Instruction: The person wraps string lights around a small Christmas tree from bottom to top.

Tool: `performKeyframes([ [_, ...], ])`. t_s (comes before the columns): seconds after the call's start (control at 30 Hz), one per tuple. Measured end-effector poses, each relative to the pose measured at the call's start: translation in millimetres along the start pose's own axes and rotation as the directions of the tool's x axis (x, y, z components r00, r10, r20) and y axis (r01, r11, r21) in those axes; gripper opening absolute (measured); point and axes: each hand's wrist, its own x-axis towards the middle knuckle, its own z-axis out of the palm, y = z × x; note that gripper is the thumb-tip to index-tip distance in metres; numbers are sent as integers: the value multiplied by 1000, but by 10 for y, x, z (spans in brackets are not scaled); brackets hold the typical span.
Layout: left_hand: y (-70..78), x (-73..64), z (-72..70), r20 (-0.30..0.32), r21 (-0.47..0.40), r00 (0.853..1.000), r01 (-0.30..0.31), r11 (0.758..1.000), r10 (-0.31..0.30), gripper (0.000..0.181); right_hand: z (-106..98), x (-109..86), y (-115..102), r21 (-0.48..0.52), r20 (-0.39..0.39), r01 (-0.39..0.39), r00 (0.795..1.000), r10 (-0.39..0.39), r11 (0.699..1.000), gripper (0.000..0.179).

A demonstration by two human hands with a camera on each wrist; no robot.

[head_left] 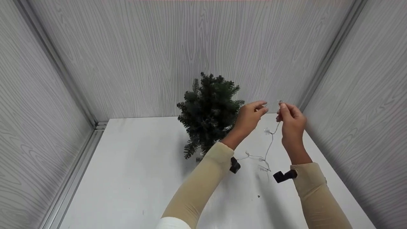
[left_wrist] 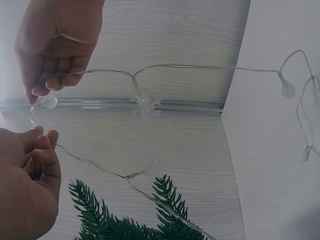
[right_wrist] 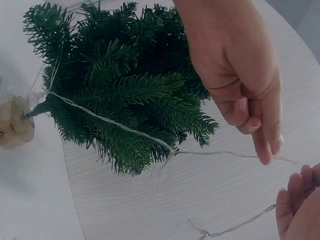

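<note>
A string of lights [head_left: 269, 146] with clear snowflake [left_wrist: 146, 104] and round ball covers hangs beside a small artificial Christmas tree [head_left: 208, 111]. My right hand [head_left: 292, 122] pinches its thin wire at the right, thumb against fingers. To its left, my left hand [head_left: 249, 116] pinches another stretch of wire between thumb and fingertips, close by the tree's right side. A short bit of wire with a ball cover [left_wrist: 51, 102] spans the gap between the two hands. In the right wrist view, the wire runs from the tree's wooden base [right_wrist: 16, 122] across the branches toward my fingers.
The tree stands on a white table [head_left: 133, 159] near its back edge. Wood-grain panels [head_left: 152, 57] enclose the table at the back and both sides. A small dark speck [head_left: 258, 196] lies on the tabletop near the front. Each wrist carries a black camera mount [head_left: 284, 176].
</note>
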Motion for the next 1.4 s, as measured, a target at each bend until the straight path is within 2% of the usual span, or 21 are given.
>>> performKeyframes([
  [0.2, 78, 171, -4, 44, 37, 999, -18, 999, 16, 33, 64, 18, -6, -42, 29, 9, 1000, -8, 999, 28],
  [0.43, 163, 303, -48, 86, 152, 995, -61, 986, 48, 25, 82, 2, -7, -109, 90, 18, 996, -8, 994, 30],
  [0.53, 153, 342, -74, 69, 155, 996, -63, 986, 53, 21, 49, -30, 1, -143, 126, 31, 992, -13, 989, 30],
  [0.63, 125, 361, -103, 37, 145, 997, -66, 987, 61, 19, -14, -106, 30, -218, 149, 49, 989, -17, 975, 31],
  [0.8, 62, 368, -142, -7, 111, 998, -67, 992, 68, 18, -134, -269, 111, -397, 149, 112, 987, -56, 911, 33],
  [0.97, 2, 374, -146, -42, 88, 998, -31, 996, 35, 17, -233, -404, 159, -456, 163, 130, 985, -61, 880, 34],
  [1.17, -31, 371, -152, -64, 98, 998, -17, 995, 24, 18, -364, -552, 187, -485, 150, 108, 988, -39, 868, 29],
  [1.4, -56, 337, -206, -59, 100, 998, 13, 995, -7, 17, -371, -696, 148, -441, 138, 90, 990, -31, 893, 23],
])
